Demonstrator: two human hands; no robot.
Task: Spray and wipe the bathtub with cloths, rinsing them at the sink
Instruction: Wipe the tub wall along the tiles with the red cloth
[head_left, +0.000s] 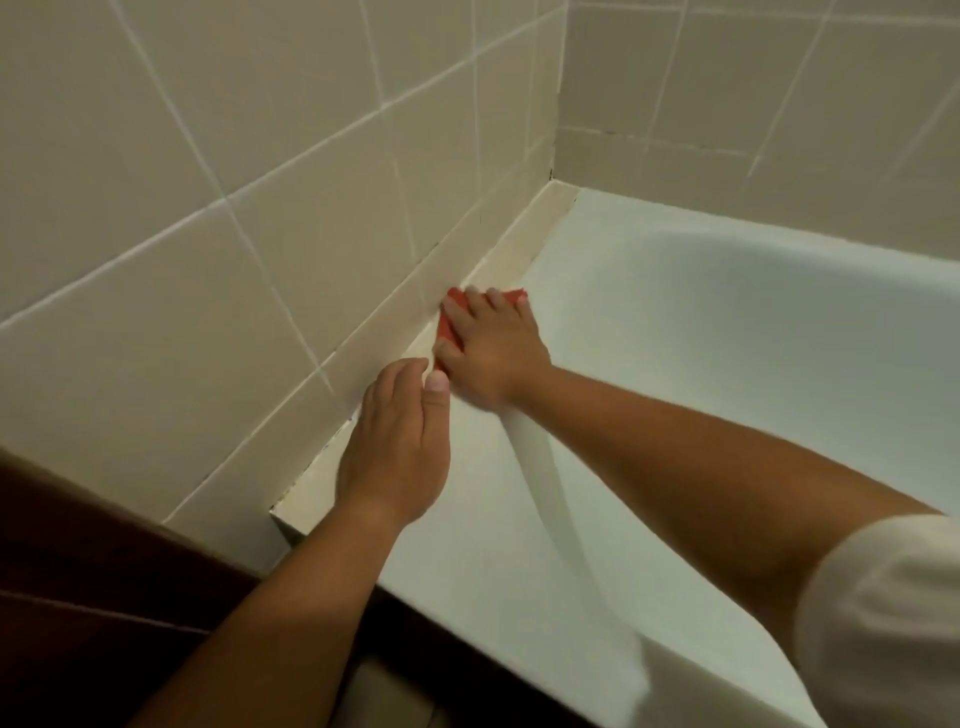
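A white bathtub fills the right half of the view, its flat rim running along the tiled wall. A red cloth lies on that rim by the wall, mostly covered by my right hand, which presses it flat with spread, straight fingers. My left hand rests on the rim just behind, fingers relaxed and holding nothing, its thumb close to the right hand.
Beige wall tiles with white grout meet the tub at a cream ledge strip and a corner at the upper right. A dark brown panel stands at the lower left beside the tub's end.
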